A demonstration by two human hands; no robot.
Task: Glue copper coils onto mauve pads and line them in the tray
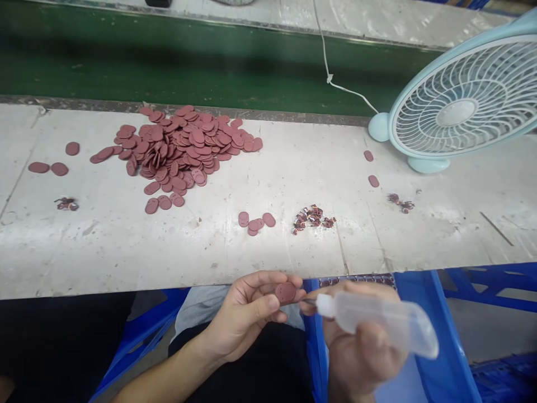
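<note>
My left hand (251, 313) pinches a small reddish-brown oval piece (285, 293) between thumb and fingers, just in front of the table's near edge. A translucent white squeeze bottle (381, 322) lies in my right hand (361, 347), whose fingers wrap round it. The bottle's thin dark nozzle points left, close beside the oval piece; whether they touch I cannot tell. On the table (201, 263), a large heap of similar ovals (180, 145) sits at the back left. Several loose ovals (254, 224) and a cluster of small dark red-and-white bits (312, 217) lie nearer my hands.
A light blue fan (457, 112) stands at the back right, its white cable (325, 50) running up across the green strip (251, 67). Below the table's right part are blue plastic crates (440, 330). Small dark bits (67, 204) lie at the far left.
</note>
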